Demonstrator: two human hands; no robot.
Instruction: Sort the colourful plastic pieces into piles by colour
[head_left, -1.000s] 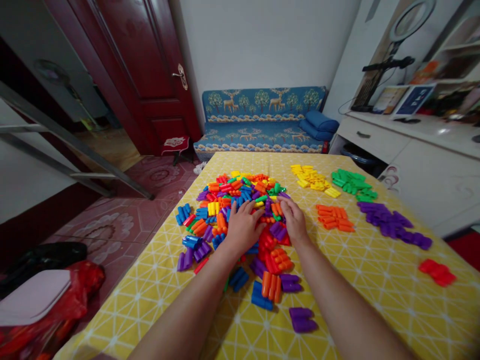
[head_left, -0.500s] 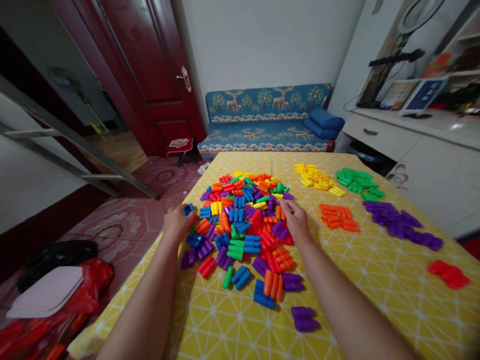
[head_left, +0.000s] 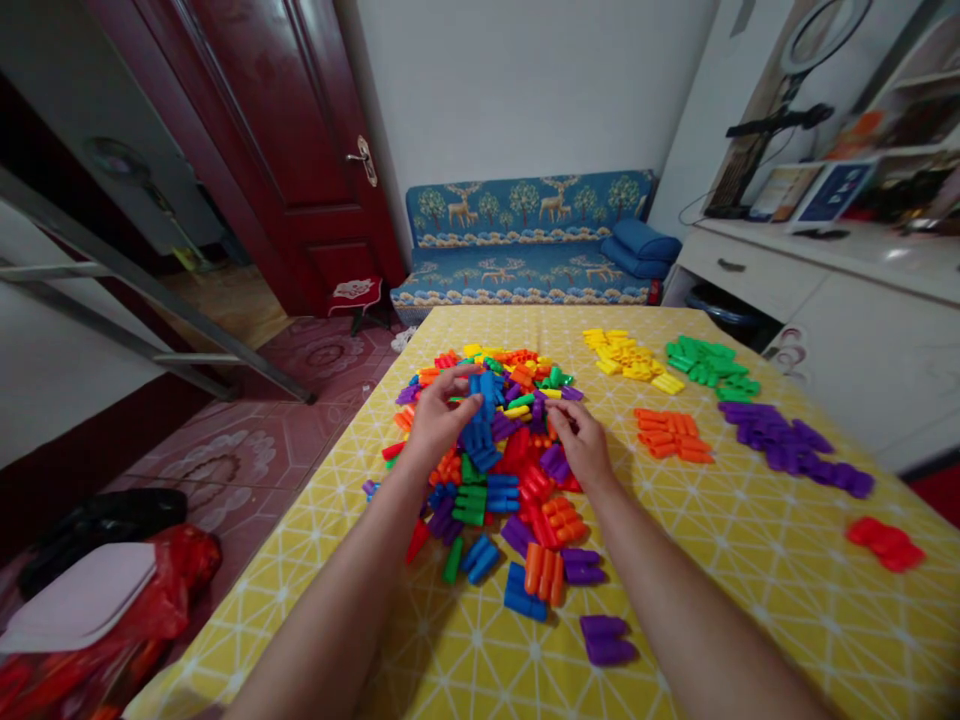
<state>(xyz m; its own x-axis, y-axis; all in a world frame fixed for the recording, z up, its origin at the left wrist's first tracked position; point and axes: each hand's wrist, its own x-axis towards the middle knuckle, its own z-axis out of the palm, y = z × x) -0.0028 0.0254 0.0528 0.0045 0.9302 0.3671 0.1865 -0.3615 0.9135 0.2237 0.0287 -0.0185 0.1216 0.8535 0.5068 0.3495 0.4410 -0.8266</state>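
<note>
A heap of mixed coloured plastic blocks point(head_left: 517, 480) lies in the middle of the yellow tablecloth point(head_left: 750, 610). My left hand point(head_left: 435, 420) is over the heap's far left part, fingers curled round a clump of blue blocks point(head_left: 481, 408). My right hand point(head_left: 579, 445) rests on the heap's right side, fingers bent and close together on the pieces; what they hold is hidden. To the right lie sorted groups: yellow point(head_left: 631, 360), green point(head_left: 712, 365), orange point(head_left: 669, 436), purple point(head_left: 791, 447) and red point(head_left: 885, 542).
A loose purple block point(head_left: 607, 640) lies near me. The table's left edge drops to a tiled floor with a red bag point(head_left: 161, 575). A blue sofa point(head_left: 525, 245) stands beyond the table, a dark red door point(head_left: 300, 150) at left, white cabinets point(head_left: 832, 320) at right.
My left hand went out to the heap's left edge, then came back in over the heap and now grips blue blocks. My right hand has barely moved.
</note>
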